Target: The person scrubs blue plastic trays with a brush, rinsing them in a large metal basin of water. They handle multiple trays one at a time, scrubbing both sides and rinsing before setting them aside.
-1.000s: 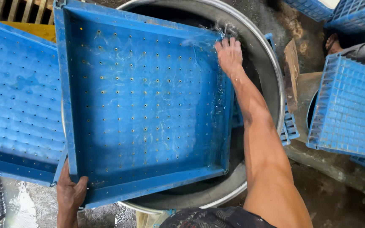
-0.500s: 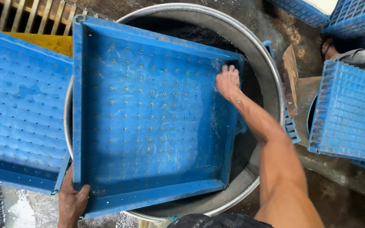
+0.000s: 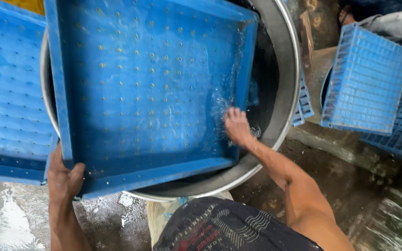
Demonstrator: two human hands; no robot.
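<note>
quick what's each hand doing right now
Left hand: closed on the blue tray's near corner.
Right hand: open, flat on the wet tray.

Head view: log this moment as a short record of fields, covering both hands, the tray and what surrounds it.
left hand: grips the near left corner of the blue perforated tray
right hand: flat on the tray's wet floor near its right wall, water splashing around it
tray position: lying across the round metal basin
basin contents: dark water, visible at the right
left of tray: second blue tray, partly overlapped
right side: blue mesh crates
ground: wet concrete floor
</note>
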